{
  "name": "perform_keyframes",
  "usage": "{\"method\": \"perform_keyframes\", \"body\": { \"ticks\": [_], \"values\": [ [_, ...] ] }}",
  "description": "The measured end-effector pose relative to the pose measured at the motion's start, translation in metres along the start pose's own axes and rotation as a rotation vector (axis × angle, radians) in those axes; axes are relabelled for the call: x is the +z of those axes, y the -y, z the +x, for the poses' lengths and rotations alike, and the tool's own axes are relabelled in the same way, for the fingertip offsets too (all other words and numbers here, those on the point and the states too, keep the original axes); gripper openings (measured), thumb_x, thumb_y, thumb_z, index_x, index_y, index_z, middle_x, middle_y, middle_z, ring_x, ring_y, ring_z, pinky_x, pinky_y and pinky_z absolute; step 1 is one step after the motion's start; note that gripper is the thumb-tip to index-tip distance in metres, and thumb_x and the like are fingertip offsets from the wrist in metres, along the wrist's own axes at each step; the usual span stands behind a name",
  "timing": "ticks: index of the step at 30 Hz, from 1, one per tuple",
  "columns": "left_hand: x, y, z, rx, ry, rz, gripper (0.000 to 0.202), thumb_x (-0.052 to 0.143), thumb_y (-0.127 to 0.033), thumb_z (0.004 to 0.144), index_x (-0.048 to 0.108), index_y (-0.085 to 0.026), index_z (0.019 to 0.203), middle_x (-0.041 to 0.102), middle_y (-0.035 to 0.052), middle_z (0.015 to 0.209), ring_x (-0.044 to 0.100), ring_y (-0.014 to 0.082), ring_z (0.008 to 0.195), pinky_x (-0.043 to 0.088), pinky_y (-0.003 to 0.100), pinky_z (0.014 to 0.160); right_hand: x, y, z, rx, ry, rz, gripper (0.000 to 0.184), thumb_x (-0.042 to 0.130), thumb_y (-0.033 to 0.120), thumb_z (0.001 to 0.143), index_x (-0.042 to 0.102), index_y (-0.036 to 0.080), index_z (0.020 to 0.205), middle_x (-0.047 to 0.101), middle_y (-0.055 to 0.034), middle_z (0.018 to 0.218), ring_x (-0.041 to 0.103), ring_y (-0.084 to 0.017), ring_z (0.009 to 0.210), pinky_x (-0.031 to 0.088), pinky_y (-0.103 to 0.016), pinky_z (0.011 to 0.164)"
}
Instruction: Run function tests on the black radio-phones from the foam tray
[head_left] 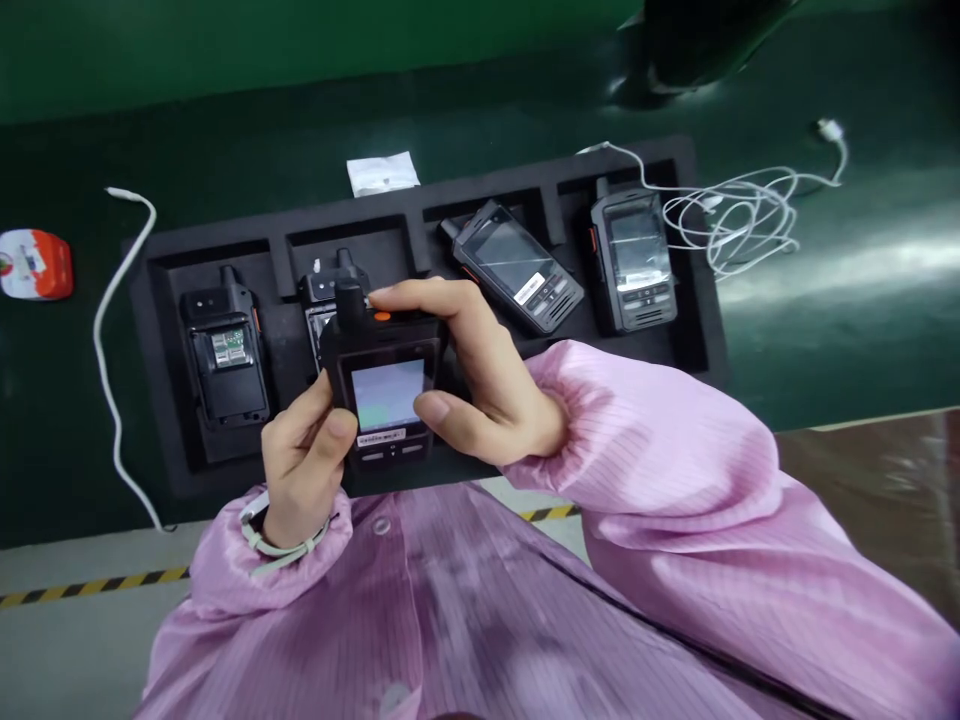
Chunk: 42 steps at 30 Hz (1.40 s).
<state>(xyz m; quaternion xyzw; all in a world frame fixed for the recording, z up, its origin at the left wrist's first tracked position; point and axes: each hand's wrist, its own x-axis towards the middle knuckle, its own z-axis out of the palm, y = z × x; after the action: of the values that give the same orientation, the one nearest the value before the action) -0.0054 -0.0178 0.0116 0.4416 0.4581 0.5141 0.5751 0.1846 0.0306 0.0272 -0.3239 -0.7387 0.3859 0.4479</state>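
Observation:
A black handheld two-way radio (390, 385) with a lit screen and an orange top button is held upright over the tray. My left hand (306, 455) grips its left side, thumb on the front edge. My right hand (487, 385) is around its right side, with the index finger on the top by the antenna and the thumb at the screen's right edge. Behind it, a second radio (334, 280) is partly hidden. To the left, an opened radio (226, 350) shows its inside back. Two more radios, one tilted (517, 265) and one nearly upright (637, 258), lie face up on the right.
The black foam tray (277, 222) has separate compartments. A white cable (105, 360) runs down the left, near a red-and-white object (37, 265). A tangled white cable (731, 220) lies right. White paper (382, 174) rests behind the tray; a dark object (697, 45) stands at the top.

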Motion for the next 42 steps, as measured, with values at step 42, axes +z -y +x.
{"method": "perform_keyframes", "body": {
  "ticks": [42],
  "values": [
    [0.006, 0.007, 0.01, 0.144, 0.006, 0.016, 0.035, 0.067, -0.034, 0.096, 0.074, -0.027, 0.129, 0.081, 0.004, 0.117, 0.077, 0.024, 0.11, 0.063, 0.031, 0.095, 0.002, -0.01, 0.0, 0.078, 0.042, 0.057, 0.075, 0.065, 0.042, 0.087, 0.034, 0.021, 0.152, 0.039, -0.0097, 0.153, 0.04, -0.03, 0.148, 0.036, -0.048, 0.126]
  ]
}}
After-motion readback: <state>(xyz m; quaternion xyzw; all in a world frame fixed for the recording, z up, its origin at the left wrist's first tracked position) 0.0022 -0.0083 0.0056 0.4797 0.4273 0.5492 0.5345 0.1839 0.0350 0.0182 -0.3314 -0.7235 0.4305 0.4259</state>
